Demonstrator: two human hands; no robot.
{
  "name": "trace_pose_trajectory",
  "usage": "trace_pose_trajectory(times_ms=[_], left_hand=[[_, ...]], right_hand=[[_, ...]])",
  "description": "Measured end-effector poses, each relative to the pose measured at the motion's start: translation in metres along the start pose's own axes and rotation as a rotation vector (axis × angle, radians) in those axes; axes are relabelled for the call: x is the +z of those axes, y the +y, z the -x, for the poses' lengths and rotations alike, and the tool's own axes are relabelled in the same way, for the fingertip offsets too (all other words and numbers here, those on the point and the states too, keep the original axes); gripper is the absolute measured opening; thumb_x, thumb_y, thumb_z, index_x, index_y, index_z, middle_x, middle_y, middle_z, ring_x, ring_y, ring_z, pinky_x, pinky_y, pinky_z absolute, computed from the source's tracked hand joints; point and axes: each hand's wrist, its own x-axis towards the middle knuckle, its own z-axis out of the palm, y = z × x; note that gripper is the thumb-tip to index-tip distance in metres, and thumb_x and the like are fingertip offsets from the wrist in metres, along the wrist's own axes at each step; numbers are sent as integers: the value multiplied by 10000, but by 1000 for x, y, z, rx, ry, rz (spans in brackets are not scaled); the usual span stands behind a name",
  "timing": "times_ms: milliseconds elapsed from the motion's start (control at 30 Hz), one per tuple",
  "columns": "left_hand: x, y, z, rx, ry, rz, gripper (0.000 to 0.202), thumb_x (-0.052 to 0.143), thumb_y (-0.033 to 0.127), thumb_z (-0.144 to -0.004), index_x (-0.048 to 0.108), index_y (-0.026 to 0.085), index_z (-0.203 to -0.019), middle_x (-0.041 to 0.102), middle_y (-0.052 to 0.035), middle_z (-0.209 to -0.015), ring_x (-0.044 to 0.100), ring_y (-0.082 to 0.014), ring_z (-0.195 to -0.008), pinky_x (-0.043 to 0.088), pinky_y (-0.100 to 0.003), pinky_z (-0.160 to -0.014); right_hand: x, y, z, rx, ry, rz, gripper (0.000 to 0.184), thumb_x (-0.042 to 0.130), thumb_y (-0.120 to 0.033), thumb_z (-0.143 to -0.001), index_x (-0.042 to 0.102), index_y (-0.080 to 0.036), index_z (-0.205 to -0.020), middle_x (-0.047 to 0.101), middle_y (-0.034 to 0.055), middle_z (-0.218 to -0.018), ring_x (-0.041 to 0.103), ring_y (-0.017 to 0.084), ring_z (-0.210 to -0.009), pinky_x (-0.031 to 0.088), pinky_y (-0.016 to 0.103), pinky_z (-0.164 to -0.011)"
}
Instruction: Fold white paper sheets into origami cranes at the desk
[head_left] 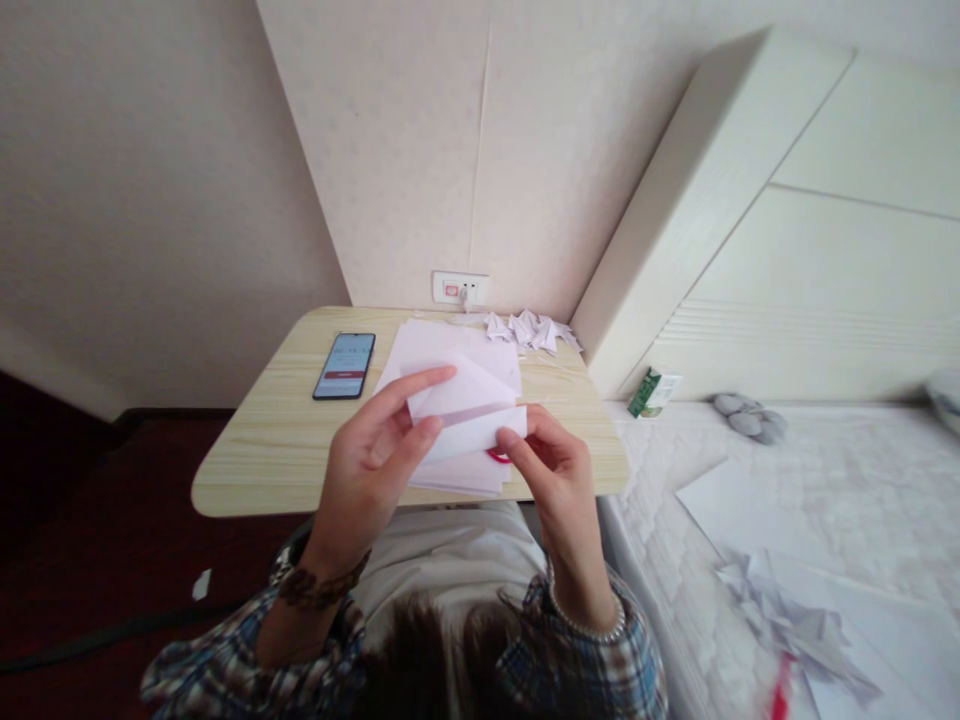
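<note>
One folded sheet, pinched between left hand and right hand; head view.
We note the left index extended across the sheet, thumb below it; right thumb presses the near face, other fingertips hidden. We see the sheet above the table, partly covering an unidentifiable red object.

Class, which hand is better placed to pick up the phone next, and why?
Probably the left hand: it is nearer the phone; the right hand is farther away. Both grip the folded paper, though.
</note>
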Motion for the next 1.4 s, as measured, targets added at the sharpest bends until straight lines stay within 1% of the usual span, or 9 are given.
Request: trace_pose_trajectory(times_ms=[233,467,567,700,767,967,1133,1267,1400], left_hand=[[4,2,0,-56,-1,-79,282,674,254,-807,706,223,-1086,715,-40,-1120,661,-206,-1012,553,-304,-870],[3,1,-1,-79,5,-100,260,668,240,-807,718,236,-1062,726,-28,-1064,679,-173,-905,569,-245,-762],[3,3,-1,-111,-58,-97,240,661,226,-805,723,225,-1037,735,-27,-1052,685,-165,-856,568,-232,-720],[5,5,0,-161,-164,-61,216,650,200,-807,726,219,-1008,750,-20,-1022,692,-157,-835,563,-221,-720],[6,5,0,-168,-177,-52,215,652,194,-804,727,221,-1003,752,-19,-1026,695,-153,-822,561,-212,-709],[6,5,-1,-210,-157,-63,207,662,233,-793,726,204,-987,750,-48,-1024,695,-169,-747,558,-223,-616],[5,6,-3,-220,-98,-63,207,687,232,-764,728,196,-964,722,-18,-775,657,-153,-632,519,-202,-521],[5,6,-3,-236,-88,-37,190,696,225,-750,732,207,-936,621,28,-585,636,-151,-582,511,-201,-496],[6,6,-2,-266,-82,7,210,710,228,-741,732,215,-950,626,28,-596,638,-144,-586,514,-198,-508]], right_hand=[[4,0,1,77,35,43,168,652,-275,-809,584,-188,-683,565,-5,-721,519,141,-728,410,268,-647],[8,0,1,32,196,-62,222,698,-265,-767,509,-241,-880,590,10,-1012,579,142,-854,485,270,-688],[6,1,0,15,234,-56,297,710,-279,-757,513,-248,-978,602,9,-987,584,140,-827,485,268,-687],[4,4,0,57,169,60,146,644,-329,-819,564,-207,-828,594,-4,-774,540,137,-713,434,263,-627],[3,6,0,78,163,101,175,626,-341,-833,553,-200,-760,567,-12,-719,496,126,-653,404,257,-587],[-3,8,-1,125,43,41,169,676,-334,-789,571,-213,-844,628,3,-803,548,140,-707,450,265,-629],[-12,6,-3,207,-95,-72,247,724,-300,-735,563,-236,-912,661,-5,-857,600,148,-765,480,271,-674],[-14,6,-3,211,-90,-121,214,728,-274,-736,572,-229,-875,631,-31,-783,577,119,-717,455,243,-649],[-12,7,-3,178,-51,-151,184,727,-255,-739,578,-217,-840,576,-54,-697,536,100,-651,427,224,-605]])
